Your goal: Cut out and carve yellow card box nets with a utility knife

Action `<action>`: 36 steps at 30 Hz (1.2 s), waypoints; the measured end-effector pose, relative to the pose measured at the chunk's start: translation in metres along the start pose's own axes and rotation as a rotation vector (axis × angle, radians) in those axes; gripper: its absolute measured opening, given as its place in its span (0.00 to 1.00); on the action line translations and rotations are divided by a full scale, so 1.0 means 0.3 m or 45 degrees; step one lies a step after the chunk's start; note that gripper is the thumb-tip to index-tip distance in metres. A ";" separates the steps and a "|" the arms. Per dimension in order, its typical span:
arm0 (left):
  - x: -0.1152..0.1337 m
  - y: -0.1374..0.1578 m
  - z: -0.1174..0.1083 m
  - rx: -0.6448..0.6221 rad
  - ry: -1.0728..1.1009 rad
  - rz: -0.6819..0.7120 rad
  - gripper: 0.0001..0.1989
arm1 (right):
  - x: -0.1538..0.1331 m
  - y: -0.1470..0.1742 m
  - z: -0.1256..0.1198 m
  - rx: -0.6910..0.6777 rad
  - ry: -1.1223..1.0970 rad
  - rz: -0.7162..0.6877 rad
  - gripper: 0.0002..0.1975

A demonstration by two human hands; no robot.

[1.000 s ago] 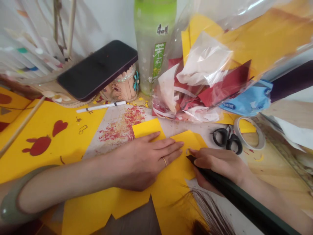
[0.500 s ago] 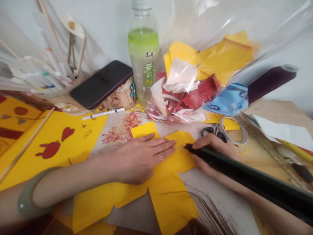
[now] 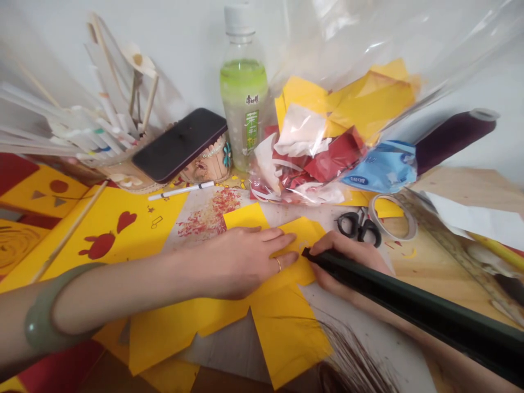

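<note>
My left hand (image 3: 233, 262) lies flat on a piece of yellow paper (image 3: 305, 232), fingers stretched to the right and a little apart. A ring and a green bangle (image 3: 61, 311) are on that hand and arm. In my right hand (image 3: 352, 254) is a long dark green pencil (image 3: 393, 292), pinched near its tip. The tip is at the paper, just right of my left fingertips, by faint grey marks. Beneath lie larger yellow sheets (image 3: 286, 338), partly hidden by my left arm.
Black scissors (image 3: 360, 226) and a tape roll (image 3: 393, 217) lie right of my right hand. Behind stand a drink bottle (image 3: 243, 114), a phone (image 3: 182, 144) and a plastic bag of paper scraps (image 3: 315, 153). At left are decorated yellow paper (image 3: 139, 218) and a thin stick (image 3: 69, 229).
The view has shifted slightly. The pencil tip has moved a little left and down, closer to my left fingers. My left hand still presses the paper; more of the scissors shows.
</note>
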State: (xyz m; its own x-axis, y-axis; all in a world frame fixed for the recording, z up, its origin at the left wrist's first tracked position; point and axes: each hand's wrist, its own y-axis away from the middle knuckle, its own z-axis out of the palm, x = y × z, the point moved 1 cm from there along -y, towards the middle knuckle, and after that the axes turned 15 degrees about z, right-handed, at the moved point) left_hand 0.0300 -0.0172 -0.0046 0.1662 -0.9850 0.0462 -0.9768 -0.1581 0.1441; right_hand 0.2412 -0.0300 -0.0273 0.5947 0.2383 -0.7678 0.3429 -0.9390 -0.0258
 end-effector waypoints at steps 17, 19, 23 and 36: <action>0.000 0.003 0.011 0.016 -0.010 0.004 0.24 | -0.013 0.010 0.007 0.059 0.126 -0.021 0.09; 0.001 0.000 0.009 0.003 -0.011 0.007 0.25 | -0.013 0.010 0.009 0.069 0.145 -0.037 0.09; 0.003 -0.005 -0.001 -0.020 -0.006 -0.004 0.26 | -0.011 0.008 0.013 0.072 0.181 -0.072 0.08; 0.050 -0.019 0.004 0.096 -0.378 -0.018 0.19 | -0.009 0.022 0.010 -0.047 0.252 -0.217 0.11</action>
State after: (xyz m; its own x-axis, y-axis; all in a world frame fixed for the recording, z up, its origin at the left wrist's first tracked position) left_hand 0.0380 -0.0312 -0.0060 0.1440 -0.9581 -0.2475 -0.9838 -0.1656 0.0687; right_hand 0.2396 -0.0376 -0.0275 0.6555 0.4395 -0.6142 0.4745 -0.8723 -0.1179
